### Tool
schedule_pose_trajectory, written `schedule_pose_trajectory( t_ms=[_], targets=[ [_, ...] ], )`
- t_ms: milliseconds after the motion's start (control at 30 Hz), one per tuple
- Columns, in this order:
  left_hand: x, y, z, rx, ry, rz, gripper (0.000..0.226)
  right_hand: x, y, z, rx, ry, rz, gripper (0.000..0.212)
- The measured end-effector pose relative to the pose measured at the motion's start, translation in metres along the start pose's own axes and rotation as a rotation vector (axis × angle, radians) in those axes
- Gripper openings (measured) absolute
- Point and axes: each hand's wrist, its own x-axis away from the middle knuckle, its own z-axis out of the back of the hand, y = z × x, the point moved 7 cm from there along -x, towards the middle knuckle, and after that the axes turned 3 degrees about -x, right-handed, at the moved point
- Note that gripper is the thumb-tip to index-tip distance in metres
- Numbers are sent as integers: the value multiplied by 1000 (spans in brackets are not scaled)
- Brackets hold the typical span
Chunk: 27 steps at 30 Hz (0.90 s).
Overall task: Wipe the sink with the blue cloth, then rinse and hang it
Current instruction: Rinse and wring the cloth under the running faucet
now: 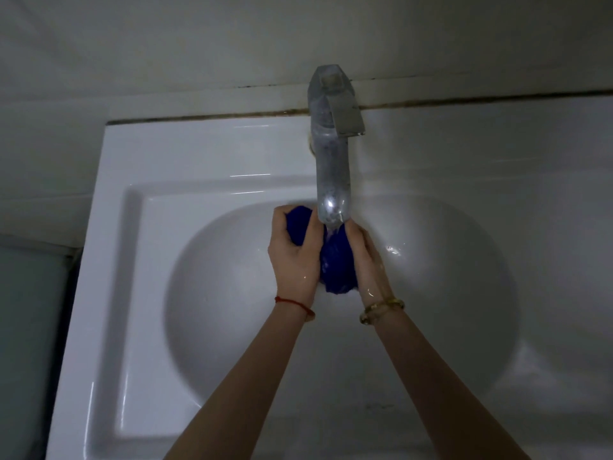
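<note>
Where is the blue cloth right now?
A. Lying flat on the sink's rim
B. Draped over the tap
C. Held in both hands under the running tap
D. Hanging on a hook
C: the left hand and right hand bunch the cloth while water from the tap falls on it, above the sink.

We observe a dim room. A plain off-white wall (199, 44) spans 10 to 2 o'clock. A dark, stained sealant seam (464, 100) borders it. A pale grey-green panel (26, 310) sits at 9 o'clock.
</note>
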Motion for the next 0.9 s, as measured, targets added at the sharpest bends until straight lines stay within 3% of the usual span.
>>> schedule_pose_trajectory(
  t_ms=[100, 200, 267, 333, 567, 900],
  targets=[
    [3, -6, 1, 6, -53, 52, 32, 7, 14, -9, -189, -71, -207, 44],
    [7, -10, -3, -64, -149, 65, 34, 8, -8, -4, -136, 7, 90, 26],
    [10, -12, -6, -132, -150, 70, 19, 14, -24, -6, -4, 54, 315, 24],
    [11, -12, -5, -162, -76, 66, 4, 20, -29, -14, 57, 86, 403, 8],
    [5, -9, 1, -60, 131, 21, 38, 18, -30, -26, 121, 257, 487, 30],
    [-5, -9, -2, -145, 51, -71, 47, 10, -29, -18, 87, 235, 468, 48]
  ],
)
